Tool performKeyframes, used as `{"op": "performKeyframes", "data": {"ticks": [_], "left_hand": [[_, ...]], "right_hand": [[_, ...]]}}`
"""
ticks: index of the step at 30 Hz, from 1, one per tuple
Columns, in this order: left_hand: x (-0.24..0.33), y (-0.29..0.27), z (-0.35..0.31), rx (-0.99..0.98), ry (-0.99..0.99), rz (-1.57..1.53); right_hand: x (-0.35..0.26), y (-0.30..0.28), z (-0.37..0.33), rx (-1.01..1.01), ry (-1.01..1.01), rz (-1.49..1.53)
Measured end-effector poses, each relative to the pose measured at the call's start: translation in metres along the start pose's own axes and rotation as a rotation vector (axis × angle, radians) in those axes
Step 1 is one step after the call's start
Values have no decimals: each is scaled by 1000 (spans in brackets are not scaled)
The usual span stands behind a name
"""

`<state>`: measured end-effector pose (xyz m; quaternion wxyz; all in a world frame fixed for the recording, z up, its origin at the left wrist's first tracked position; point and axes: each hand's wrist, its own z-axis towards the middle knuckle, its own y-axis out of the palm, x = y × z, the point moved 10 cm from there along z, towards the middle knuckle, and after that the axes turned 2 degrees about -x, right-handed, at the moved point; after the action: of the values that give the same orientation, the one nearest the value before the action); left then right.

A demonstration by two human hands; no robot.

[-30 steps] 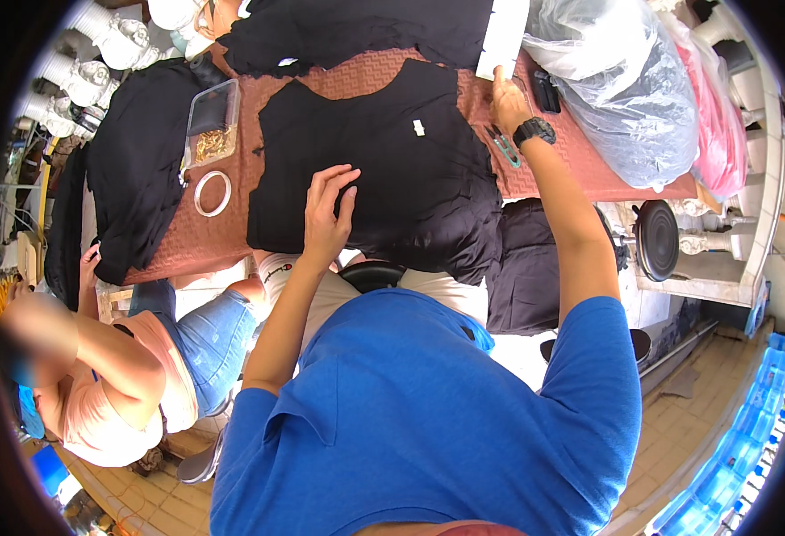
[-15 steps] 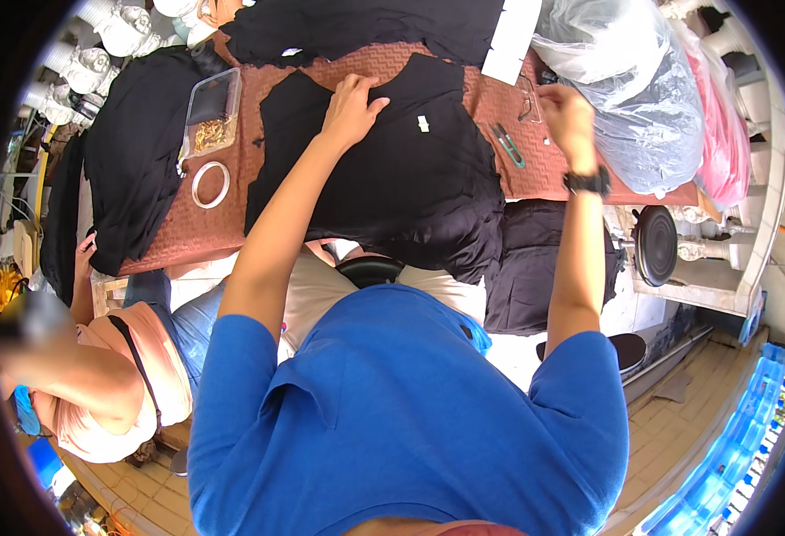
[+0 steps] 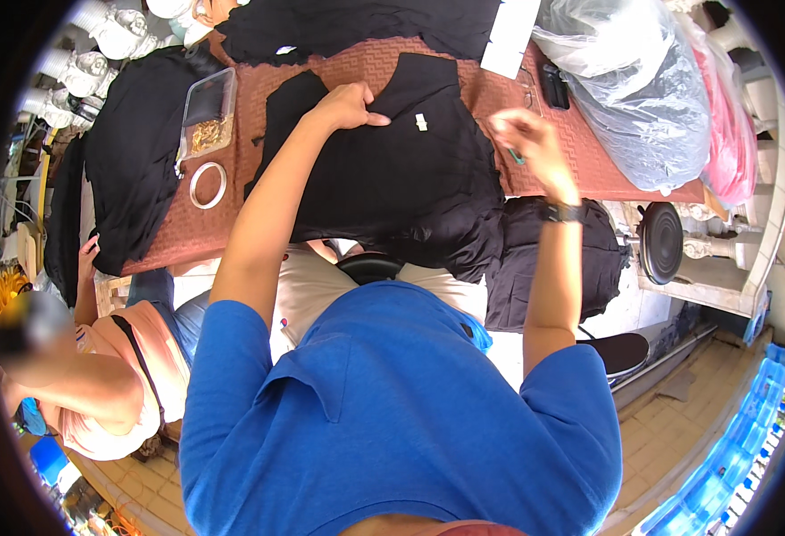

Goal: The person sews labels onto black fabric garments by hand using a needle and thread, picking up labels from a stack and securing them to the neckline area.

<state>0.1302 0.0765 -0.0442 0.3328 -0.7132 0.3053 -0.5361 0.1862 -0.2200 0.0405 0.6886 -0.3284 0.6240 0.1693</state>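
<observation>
Head view: black garment (image 3: 384, 183) spread at 12 o'clock

From my remote seat I see it on a reddish-brown tablecloth (image 3: 171, 239). Left hand (image 3: 344, 107) is at its top edge between 11 and 12, thumb stuck out; can't tell if it's pinching fabric. Right hand (image 3: 534, 147), between 1 and 2, is a half-curled blur partly covering green snips (image 3: 517, 156), no clue if it's holding anything.
</observation>
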Motion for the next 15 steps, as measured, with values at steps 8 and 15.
{"op": "performKeyframes", "data": {"ticks": [8, 15], "left_hand": [[8, -6, -34, 25, -40, -72], [5, -18, -42, 51, 55, -532]], "right_hand": [[39, 67, 52, 358, -317, -605], [44, 60, 59, 290, -79, -13]]}}
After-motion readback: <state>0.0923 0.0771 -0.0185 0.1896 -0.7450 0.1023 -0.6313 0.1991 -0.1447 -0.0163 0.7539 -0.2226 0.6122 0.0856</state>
